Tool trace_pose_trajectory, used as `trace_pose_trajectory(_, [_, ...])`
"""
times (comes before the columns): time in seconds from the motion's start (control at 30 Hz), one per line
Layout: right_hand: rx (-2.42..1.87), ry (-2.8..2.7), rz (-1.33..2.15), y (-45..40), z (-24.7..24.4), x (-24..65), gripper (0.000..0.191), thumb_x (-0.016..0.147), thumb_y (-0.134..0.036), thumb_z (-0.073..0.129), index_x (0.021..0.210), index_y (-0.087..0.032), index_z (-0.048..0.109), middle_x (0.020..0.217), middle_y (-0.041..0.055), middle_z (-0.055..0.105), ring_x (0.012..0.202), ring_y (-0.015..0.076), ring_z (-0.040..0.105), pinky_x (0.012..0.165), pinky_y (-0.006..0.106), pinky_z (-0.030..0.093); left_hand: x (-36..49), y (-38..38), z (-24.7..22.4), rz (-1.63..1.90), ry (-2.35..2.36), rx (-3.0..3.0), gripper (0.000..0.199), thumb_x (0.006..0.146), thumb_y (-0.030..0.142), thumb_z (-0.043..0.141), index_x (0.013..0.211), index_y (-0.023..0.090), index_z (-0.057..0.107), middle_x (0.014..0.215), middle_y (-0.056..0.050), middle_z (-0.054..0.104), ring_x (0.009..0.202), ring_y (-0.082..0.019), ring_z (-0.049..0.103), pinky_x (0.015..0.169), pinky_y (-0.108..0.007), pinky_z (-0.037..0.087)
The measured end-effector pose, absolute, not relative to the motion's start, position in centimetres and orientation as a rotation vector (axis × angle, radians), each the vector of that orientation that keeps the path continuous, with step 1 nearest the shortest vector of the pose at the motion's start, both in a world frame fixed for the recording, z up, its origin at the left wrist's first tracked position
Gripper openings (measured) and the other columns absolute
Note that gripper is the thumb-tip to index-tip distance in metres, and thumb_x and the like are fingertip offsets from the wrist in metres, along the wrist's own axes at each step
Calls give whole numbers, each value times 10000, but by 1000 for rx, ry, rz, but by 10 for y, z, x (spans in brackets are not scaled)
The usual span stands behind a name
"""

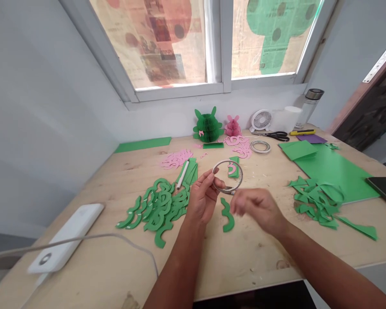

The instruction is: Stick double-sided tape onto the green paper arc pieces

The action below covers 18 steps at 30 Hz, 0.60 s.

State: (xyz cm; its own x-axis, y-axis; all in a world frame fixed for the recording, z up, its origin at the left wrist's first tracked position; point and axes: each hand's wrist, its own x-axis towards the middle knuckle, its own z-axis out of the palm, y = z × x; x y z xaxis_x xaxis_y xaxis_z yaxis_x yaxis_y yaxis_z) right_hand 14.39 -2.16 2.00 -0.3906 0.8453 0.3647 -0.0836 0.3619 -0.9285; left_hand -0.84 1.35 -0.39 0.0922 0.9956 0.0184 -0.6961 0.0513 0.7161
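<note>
A thin roll of tape (241,176) is held upright by my left hand (206,195), its fingers closed on the ring's left side. Just right of the roll's lower edge is my right hand (255,208), fingers pinched together and blurred; what they hold, if anything, is too small to tell. Under the hands, a wavy green paper piece (228,221) lies on the wooden table (244,266). A pile of similar green cutouts (162,204) lies to the left.
Pink cutouts (176,159), another tape roll (260,146) and scissors (276,135) lie further back. Green scraps (318,201) and a phone (384,191) are at right. A white power bank (67,236) and its cable (122,238) occupy the left front.
</note>
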Motion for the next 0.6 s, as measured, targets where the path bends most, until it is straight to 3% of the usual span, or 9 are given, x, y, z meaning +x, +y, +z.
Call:
trace_pose_trajectory(0.03, [-835,-1460,1019,-16,19,147,303,863,-313,526,599,-178,581,652,18,609,598,115,550,565,229,450,-8,14,-4,1401,561,665,243,703,268,708,923,168,683,591,16,606,613,-110,595,670,-253,477])
trace_pose_trajectory(0.1, [-1050,-1155,760,-5,16,151,172,832,-331,570,779,-178,629,678,12,604,598,116,524,565,236,441,-8,13,-5,1401,531,680,232,718,272,697,925,170,687,589,14,601,616,-113,592,679,-264,480])
trace_pose_trajectory(0.2, [-1133,-1096,766,7,11,154,275,777,-380,612,959,-175,635,867,53,658,707,141,565,596,249,451,-6,11,-5,1381,488,709,202,750,255,668,933,171,684,597,11,595,630,-117,587,698,-278,482])
trace_pose_trajectory(0.47, [-1091,-1239,942,9,10,155,271,769,-421,628,819,-162,689,693,27,650,649,141,550,624,273,451,-4,5,-1,1252,444,781,217,776,303,605,901,138,671,625,-29,631,678,-180,610,754,-354,466])
trace_pose_trajectory(0.6, [-1027,-1339,971,9,11,160,249,785,-405,624,833,-175,705,719,25,650,690,149,562,660,282,451,-5,5,1,1243,457,809,281,814,378,535,843,138,678,572,-34,609,667,-203,618,660,-326,457])
